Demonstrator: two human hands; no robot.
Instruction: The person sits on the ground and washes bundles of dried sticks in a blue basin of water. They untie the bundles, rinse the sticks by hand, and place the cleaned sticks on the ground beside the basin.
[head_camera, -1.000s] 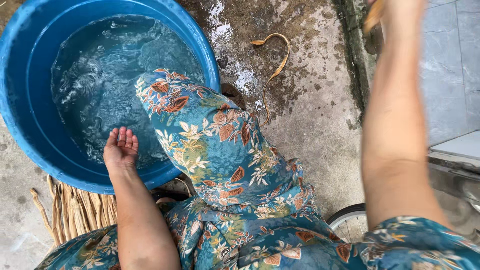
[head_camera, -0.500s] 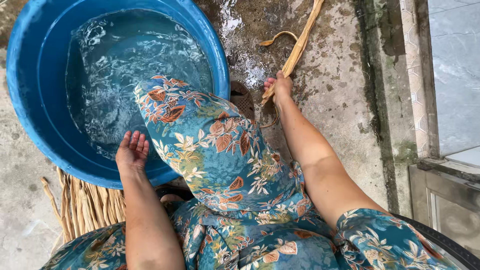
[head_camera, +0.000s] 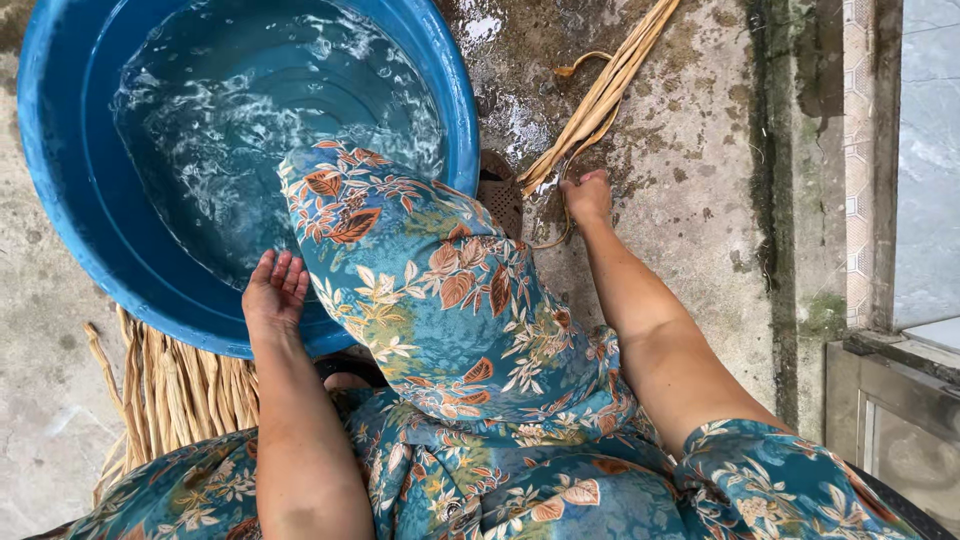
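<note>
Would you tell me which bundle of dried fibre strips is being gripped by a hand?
The wet tan bundle on the concrete, gripped by the right hand.

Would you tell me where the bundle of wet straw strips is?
The right hand grips the bundle of straw strips on the wet concrete, right of the blue basin.

Teal floral garment (head_camera: 450, 330), orange and cream leaf print, short sleeves; forearms bare, no rings or watch visible
</note>
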